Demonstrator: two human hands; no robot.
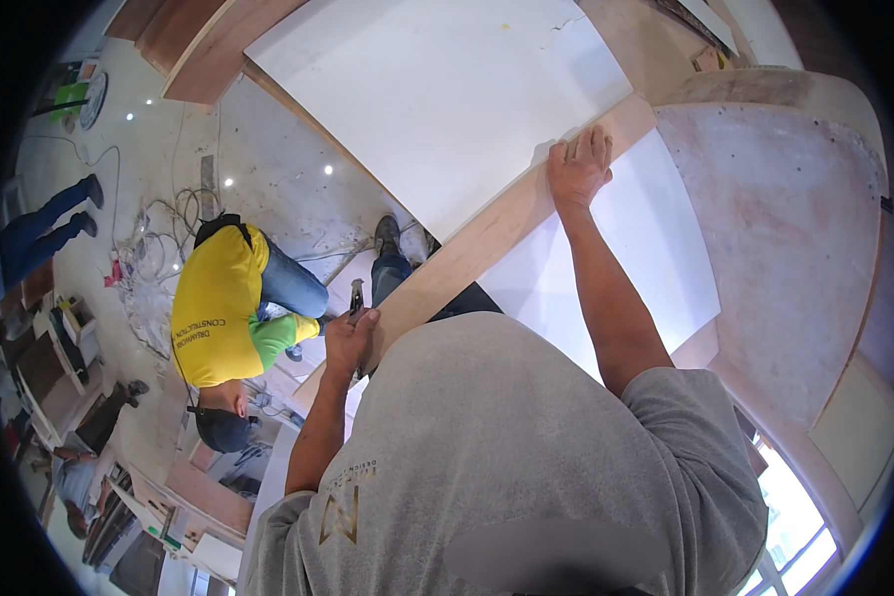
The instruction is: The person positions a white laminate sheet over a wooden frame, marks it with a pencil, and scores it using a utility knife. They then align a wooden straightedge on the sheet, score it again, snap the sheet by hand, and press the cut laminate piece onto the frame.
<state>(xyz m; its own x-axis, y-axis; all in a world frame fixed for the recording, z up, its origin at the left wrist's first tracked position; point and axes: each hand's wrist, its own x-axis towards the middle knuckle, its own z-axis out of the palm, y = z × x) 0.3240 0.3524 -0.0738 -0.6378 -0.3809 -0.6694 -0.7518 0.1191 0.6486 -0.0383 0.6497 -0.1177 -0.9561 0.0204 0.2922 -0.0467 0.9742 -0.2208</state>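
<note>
A long, light wooden board (477, 243) lies slantwise in front of my body, across white sheets. My right hand (580, 171) is at the board's far right part, with its fingers bent over the edge. Near the board's left end, my left hand (352, 338) is closed around a small metal tool (357, 295) that looks like pliers; its jaws stick up past the fingers. That hand also touches the board's end. A large white panel (437, 89) lies beyond the board, and a second white sheet (606, 268) shows under my right forearm.
To my left a person in a yellow shirt (214, 308) bends low beside tangled cables (154, 248) on the floor. Farther left are another person's legs (45, 228) and cluttered shelving. A curved wooden panel (765, 238) stands at right; stacked boards (204, 50) are at upper left.
</note>
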